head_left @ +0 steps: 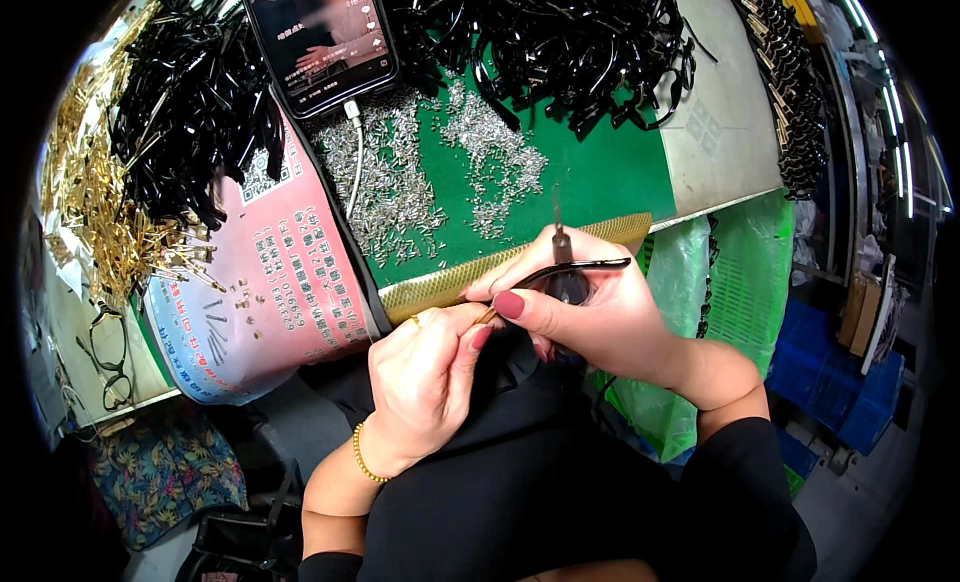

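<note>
My left hand [425,377] pinches the gold metal end of a thin black eyeglass temple arm [580,269] in front of my lap. My right hand [590,307] is closed on the same arm and on a small dark tool [560,244], probably a screwdriver, whose tip points up toward the bench. The two hands touch at the fingertips over the gold end. A pile of tiny silver screws [400,187] lies on the green mat [600,177] just beyond my hands.
A phone [320,37] on a white cable stands at the back. Heaps of black temple arms [190,92] and gold metal parts [90,212] lie left, more black arms [570,42] at the back. A pink printed sheet [270,272], finished glasses [110,352] and green bags [700,272] flank me.
</note>
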The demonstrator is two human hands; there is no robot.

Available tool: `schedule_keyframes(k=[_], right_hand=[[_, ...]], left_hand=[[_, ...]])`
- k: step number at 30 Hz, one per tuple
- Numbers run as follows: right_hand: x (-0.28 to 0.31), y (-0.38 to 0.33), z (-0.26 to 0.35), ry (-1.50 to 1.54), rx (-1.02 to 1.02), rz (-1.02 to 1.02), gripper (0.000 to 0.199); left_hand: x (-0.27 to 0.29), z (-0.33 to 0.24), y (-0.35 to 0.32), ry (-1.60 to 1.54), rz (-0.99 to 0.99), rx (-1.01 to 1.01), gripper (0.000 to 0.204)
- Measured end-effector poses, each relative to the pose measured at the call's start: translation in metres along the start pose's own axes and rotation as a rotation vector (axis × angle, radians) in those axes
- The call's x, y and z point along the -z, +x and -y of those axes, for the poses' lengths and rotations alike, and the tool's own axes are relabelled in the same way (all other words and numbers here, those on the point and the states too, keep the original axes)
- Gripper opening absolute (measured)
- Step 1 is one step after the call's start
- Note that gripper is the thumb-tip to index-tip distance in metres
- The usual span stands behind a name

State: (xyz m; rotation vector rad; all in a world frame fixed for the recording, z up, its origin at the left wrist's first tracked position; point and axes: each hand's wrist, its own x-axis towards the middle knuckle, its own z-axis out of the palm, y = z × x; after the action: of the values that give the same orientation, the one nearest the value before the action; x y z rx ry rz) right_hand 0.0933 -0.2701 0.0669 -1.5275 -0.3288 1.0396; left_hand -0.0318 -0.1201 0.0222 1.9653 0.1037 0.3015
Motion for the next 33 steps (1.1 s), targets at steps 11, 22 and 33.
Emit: schedule_keyframes(k=[11, 22, 33], right_hand=[[0.023, 0.011, 0.025, -1.406, 0.266, 0.093, 0.04], [0.027, 0.013, 0.018, -1.426, 0.294, 0.081, 0.044], [0.028, 0.016, 0.022, -1.396, 0.338, 0.142, 0.049]], left_hand=[[0.016, 0.003, 0.036, -0.043, -0.088, 0.232, 0.023], [0.031, 0.004, -0.003, -0.226, -0.173, 0.396, 0.022], [0.033, -0.001, -0.001, -0.339, -0.163, 0.441, 0.023]])
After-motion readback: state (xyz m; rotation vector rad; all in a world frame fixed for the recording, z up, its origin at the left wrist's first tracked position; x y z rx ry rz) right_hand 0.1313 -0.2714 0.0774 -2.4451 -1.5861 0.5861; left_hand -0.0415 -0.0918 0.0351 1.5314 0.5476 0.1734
